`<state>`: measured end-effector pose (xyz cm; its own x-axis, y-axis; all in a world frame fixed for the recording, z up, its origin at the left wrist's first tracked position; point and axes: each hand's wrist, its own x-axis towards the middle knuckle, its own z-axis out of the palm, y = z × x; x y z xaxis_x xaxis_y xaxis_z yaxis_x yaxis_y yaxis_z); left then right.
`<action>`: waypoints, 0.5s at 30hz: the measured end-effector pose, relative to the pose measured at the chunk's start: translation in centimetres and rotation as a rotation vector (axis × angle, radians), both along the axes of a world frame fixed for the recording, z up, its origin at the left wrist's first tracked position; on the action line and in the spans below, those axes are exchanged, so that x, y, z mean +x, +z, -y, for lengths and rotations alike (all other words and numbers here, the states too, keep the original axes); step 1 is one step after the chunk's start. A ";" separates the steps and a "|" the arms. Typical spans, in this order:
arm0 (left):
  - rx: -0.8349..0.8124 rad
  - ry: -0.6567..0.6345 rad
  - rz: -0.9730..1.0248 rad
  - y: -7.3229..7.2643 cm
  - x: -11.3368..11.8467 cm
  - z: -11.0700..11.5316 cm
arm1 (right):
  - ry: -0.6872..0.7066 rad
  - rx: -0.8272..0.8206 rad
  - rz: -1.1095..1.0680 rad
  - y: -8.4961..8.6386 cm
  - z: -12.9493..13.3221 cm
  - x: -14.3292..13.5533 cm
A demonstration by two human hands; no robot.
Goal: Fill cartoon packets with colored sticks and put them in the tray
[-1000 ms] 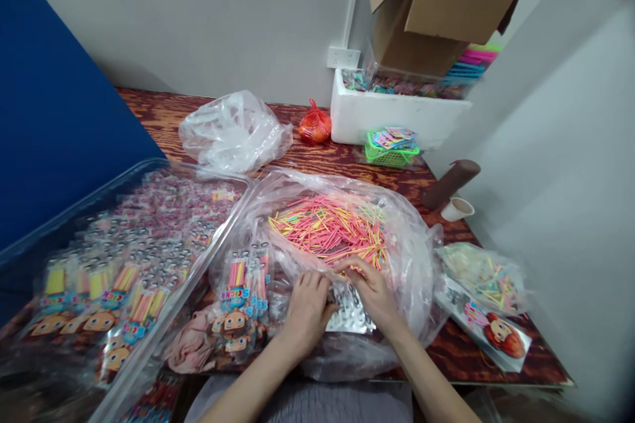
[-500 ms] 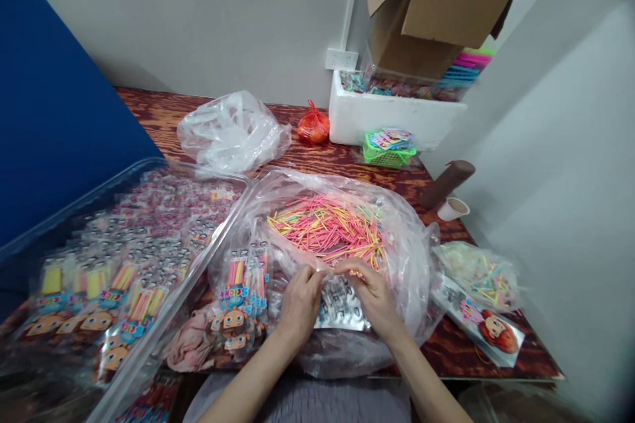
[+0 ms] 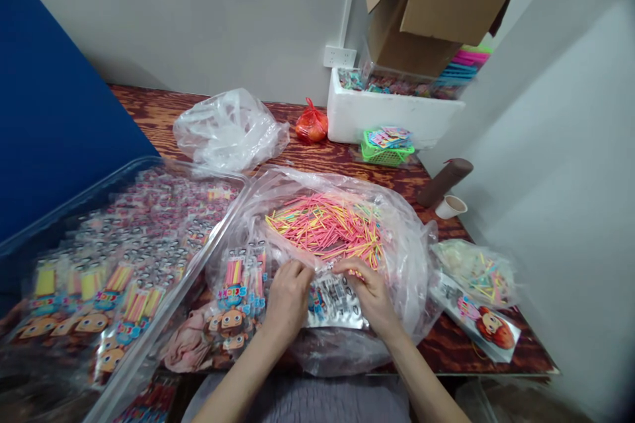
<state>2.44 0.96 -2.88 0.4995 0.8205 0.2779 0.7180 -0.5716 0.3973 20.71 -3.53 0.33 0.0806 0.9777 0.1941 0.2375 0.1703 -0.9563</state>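
Two bare hands are positioned at the near side of a clear plastic bag [image 3: 409,271] spread on the worktop [image 3: 317,157]. A silver packet [image 3: 337,307] lies between them, just below a heap of thin pink and yellow sticks [image 3: 327,228]. The left hand [image 3: 290,294] is at the packet's left end, fingers curled downward; whether they grip anything cannot be told. The right hand [image 3: 370,287] is at the packet's right end, fingers bent inward near the sticks; its grip likewise cannot be confirmed. Left of the left hand lie stick-filled printed packets [image 3: 232,294] and a crumpled pinkish cloth [image 3: 188,344]. Further left stands a clear tub [image 3: 217,234] loaded with similar packets.
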 end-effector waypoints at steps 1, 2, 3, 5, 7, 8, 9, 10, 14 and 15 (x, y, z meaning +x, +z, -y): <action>-0.012 0.009 0.016 0.2 -0.2 -0.2 | 0.001 0.003 -0.007 0.0 0.0 0.0; -0.030 0.018 0.048 0.4 -0.4 -0.4 | 0.002 0.004 -0.014 0.1 0.0 -0.1; -0.058 0.027 0.095 0.6 -0.6 -0.7 | 0.003 0.003 -0.020 0.1 0.0 -0.1; -0.140 0.049 0.223 1.0 -1.0 -1.2 | 0.002 -0.002 -0.027 0.1 -0.1 -0.2; -0.228 0.077 0.365 1.3 -1.4 -1.6 | 0.001 -0.009 -0.025 0.1 -0.1 -0.2; -0.262 0.093 0.425 1.4 -1.6 -1.7 | 0.002 -0.013 -0.022 0.1 -0.2 -0.2; -0.290 0.111 0.474 1.5 -1.8 -1.9 | 0.001 -0.016 -0.019 0.0 -0.2 -0.2; -0.315 0.125 0.511 1.5 -2.0 -2.0 | 0.002 -0.019 -0.017 0.0 -0.3 -0.2; -0.398 0.128 0.608 1.4 -2.5 -2.2 | 0.004 -0.033 -0.009 -0.2 -0.4 -0.2; -0.409 0.121 0.625 1.3 -2.5 -2.2 | 0.002 -0.036 -0.005 -0.2 -0.5 -0.2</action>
